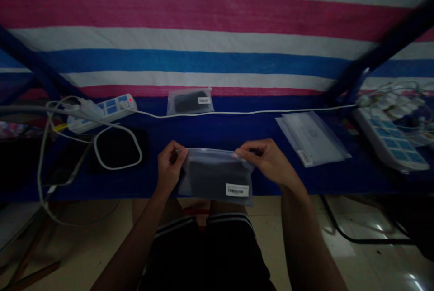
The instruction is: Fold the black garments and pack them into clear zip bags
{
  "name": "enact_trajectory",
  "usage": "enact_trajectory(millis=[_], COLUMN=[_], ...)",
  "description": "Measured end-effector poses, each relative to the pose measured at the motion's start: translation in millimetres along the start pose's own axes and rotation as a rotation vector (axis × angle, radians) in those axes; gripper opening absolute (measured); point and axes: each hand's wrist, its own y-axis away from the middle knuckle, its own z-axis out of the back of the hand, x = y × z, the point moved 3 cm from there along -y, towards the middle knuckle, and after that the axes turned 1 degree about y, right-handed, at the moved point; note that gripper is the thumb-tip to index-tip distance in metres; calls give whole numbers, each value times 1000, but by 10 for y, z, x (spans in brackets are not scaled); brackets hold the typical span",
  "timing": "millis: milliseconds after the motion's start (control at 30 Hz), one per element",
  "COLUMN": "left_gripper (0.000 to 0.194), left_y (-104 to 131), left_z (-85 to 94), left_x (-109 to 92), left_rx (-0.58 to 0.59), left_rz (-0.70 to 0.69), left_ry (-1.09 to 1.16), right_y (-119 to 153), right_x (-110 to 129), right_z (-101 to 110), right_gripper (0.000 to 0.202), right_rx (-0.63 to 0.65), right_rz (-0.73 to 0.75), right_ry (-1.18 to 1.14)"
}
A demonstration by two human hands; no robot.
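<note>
A narrow blue table stands against a striped tarpaulin, above a tiled floor. At its front edge, the left hand and right hand pinch the top corners of a frosted zip pouch with dark contents and a barcode label. Behind it, a white cable runs along the lower edge of another labelled pouch. Flat translucent pouches lie to the right, between the seated person and a cable-heaped power strip; a second power strip sits at left.
</note>
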Motion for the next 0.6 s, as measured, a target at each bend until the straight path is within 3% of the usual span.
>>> enact_trajectory(millis=[167, 267, 367, 600], left_gripper=[37, 38, 37, 25], left_y=[-11, -16, -17, -12], left_z=[17, 37, 35, -17], left_x=[21, 51, 80, 74], left_rx=[-41, -97, -116, -101], left_rz=[1, 24, 35, 0], left_ry=[6, 0, -18, -117], right_y=[-26, -36, -27, 8], right_x=[-38, -140, -253, -305], right_z=[-56, -140, -206, -190], right_gripper=[28, 28, 29, 19], right_rx=[-114, -20, 45, -303], right_rz=[-45, -83, -111, -65], right_ry=[-133, -271, -266, -240])
